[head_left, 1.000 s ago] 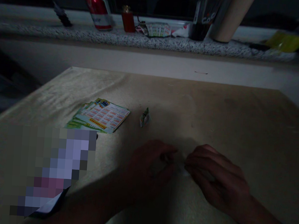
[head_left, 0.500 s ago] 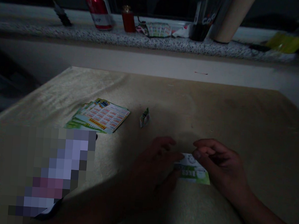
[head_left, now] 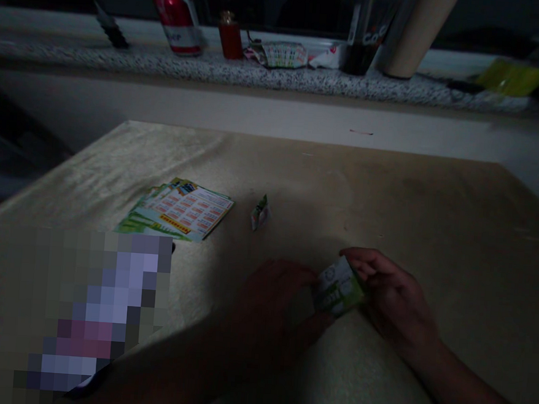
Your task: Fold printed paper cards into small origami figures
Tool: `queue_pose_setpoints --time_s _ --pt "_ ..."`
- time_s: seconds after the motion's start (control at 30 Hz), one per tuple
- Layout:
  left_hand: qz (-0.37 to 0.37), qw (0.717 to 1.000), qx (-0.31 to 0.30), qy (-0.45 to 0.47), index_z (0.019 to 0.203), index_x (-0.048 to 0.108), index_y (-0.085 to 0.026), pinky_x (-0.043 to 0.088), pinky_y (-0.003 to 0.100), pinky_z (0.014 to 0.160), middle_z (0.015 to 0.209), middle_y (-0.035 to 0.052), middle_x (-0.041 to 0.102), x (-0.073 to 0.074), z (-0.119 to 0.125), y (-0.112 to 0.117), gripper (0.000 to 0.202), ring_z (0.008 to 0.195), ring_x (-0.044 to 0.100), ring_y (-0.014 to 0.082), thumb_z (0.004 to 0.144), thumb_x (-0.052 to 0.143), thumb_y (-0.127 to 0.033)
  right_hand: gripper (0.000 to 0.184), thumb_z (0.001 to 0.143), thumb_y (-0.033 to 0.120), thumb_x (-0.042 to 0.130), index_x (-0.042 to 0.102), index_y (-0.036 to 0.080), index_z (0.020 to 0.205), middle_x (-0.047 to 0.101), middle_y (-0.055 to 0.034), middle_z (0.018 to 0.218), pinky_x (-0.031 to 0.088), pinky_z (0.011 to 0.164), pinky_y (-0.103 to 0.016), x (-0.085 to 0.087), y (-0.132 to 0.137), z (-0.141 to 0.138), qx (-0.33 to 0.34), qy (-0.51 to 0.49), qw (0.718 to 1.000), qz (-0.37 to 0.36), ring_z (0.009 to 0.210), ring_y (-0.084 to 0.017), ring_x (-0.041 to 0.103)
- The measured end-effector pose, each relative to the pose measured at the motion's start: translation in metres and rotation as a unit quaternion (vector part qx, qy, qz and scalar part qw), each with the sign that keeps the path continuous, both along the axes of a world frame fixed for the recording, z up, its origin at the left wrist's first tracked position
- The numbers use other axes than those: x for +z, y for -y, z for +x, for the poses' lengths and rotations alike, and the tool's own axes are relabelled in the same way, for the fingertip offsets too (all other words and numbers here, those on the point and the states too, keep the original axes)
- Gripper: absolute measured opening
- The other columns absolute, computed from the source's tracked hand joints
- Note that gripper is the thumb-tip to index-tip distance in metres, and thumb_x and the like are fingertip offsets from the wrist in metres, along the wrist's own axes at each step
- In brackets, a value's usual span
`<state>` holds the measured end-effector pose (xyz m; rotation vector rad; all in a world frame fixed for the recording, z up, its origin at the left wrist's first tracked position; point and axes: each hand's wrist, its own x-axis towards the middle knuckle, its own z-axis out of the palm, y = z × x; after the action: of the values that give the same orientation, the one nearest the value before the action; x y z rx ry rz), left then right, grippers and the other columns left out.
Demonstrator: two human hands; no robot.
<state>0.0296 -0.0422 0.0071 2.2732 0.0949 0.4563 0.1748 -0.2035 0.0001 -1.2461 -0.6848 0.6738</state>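
Note:
Between both hands, a green-and-white printed card point(head_left: 337, 288) is tilted up off the table. My left hand point(head_left: 280, 316) pinches its left side, with the fingers at the upper edge and the thumb below. On the right edge, the fingers of my right hand point(head_left: 394, 297) close against the card, partly hidden behind it. Farther back stands a small folded piece of printed paper point(head_left: 260, 213), touched by neither hand. A fanned stack of similar printed cards point(head_left: 190, 209) lies to its left, the top one showing a grid of red print.
A pixelated, phone-like object point(head_left: 105, 307) lies at the front left of the table point(head_left: 427, 194). Behind the table, a speckled stone sill point(head_left: 241, 74) bears a red can point(head_left: 175, 23), a small red bottle point(head_left: 230, 36), a dark cup point(head_left: 366, 36) and a beige cylinder point(head_left: 417, 34).
The card, lying nearly flat before, is now lifted and tilted between my hands. My right fingers have moved from its top edge to its right side.

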Motion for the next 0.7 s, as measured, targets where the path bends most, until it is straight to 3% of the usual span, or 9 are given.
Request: queue_pose_setpoints --time_s 0.17,0.33,0.57,0.7 --pt "-0.096 0.993 -0.001 -0.070 0.118 0.061 -0.018 0.050 0.044 0.091 0.110 0.0107 0.069 0.004 -0.002 -0.003 0.032 0.102 0.064 0.0262 0.094 0.058 -0.040 0.034 0.087 0.028 0.075 0.065 0.030 0.119 0.072 -0.0005 0.093 0.056 0.071 -0.018 0.006 -0.001 -0.008 -0.002 0.043 0.999 -0.023 0.082 -0.012 0.069" --pt "-0.186 0.978 -0.016 -0.091 0.141 0.040 -0.021 0.048 0.046 0.099 0.125 0.0132 0.065 0.007 -0.003 -0.005 0.042 0.113 0.063 0.0266 0.102 0.045 -0.034 0.040 0.088 0.018 0.072 0.062 0.032 0.124 0.069 0.0026 0.087 0.054 0.072 -0.015 0.006 0.001 -0.006 -0.018 0.099 0.994 -0.044 0.078 -0.009 0.067" --pt "-0.171 0.980 -0.038 -0.098 0.149 0.028 -0.024 0.047 0.048 0.104 0.143 0.0160 0.055 -0.004 -0.006 -0.003 0.050 0.124 0.059 0.0278 0.102 0.044 -0.032 0.039 0.087 0.016 0.070 0.060 0.030 0.122 0.068 0.0033 0.084 0.055 0.072 -0.015 0.005 -0.001 -0.008 -0.023 0.141 0.988 -0.060 0.077 -0.008 0.066" --pt "-0.144 0.984 -0.042 -0.096 0.147 0.030 -0.024 0.048 0.049 0.103 0.135 0.0149 0.061 -0.008 -0.004 -0.002 0.050 0.121 0.061 0.0276 0.100 0.048 -0.028 0.048 0.080 0.015 0.076 0.057 0.028 0.123 0.068 0.0028 0.085 0.056 0.068 -0.018 0.006 -0.002 -0.012 -0.014 0.189 0.978 -0.087 0.074 -0.010 0.067"
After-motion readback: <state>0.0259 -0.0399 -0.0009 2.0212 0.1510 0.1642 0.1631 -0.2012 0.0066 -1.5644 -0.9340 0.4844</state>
